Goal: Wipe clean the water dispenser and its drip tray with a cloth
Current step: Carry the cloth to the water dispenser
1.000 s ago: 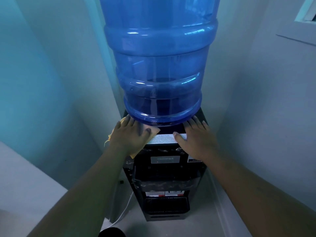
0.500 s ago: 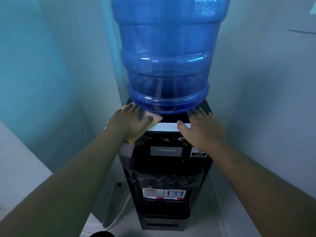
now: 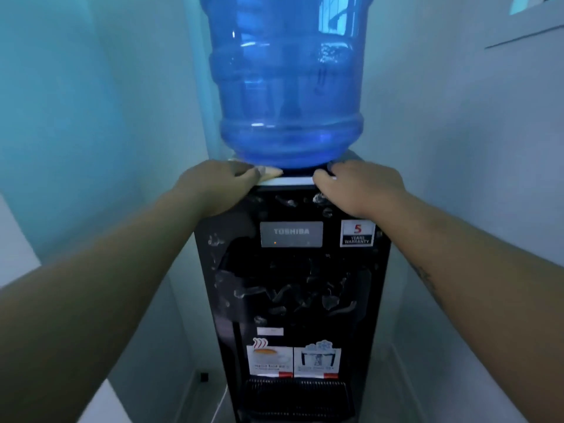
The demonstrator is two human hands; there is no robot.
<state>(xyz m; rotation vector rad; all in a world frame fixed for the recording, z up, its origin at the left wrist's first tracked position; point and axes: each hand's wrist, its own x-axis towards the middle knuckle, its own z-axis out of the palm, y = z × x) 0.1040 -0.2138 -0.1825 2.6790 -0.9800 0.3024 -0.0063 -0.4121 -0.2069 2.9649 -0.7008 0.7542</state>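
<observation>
The black water dispenser [image 3: 290, 288] stands in a narrow corner with a blue water bottle [image 3: 290, 87] on top. My left hand [image 3: 219, 187] lies on the left of the top and presses a pale cloth [image 3: 271, 171]; only the cloth's edge shows past my fingertips. My right hand [image 3: 360, 187] rests on the right of the top, at the front edge, holding nothing. The front panel shows smears and peeling film. The black ribbed drip tray [image 3: 296, 395] sits at the bottom, below two tap stickers.
Pale walls close in on both sides of the dispenser. A white cable [image 3: 219, 404] runs down at the lower left, near a small black plug [image 3: 204, 377]. A white ledge [image 3: 18, 245] juts in at the left, and a window frame [image 3: 531, 25] shows at the upper right.
My view has dropped lower and closer, so the dispenser's front fills the frame. Both hands have stayed on the top. Less of the cloth shows under my left hand.
</observation>
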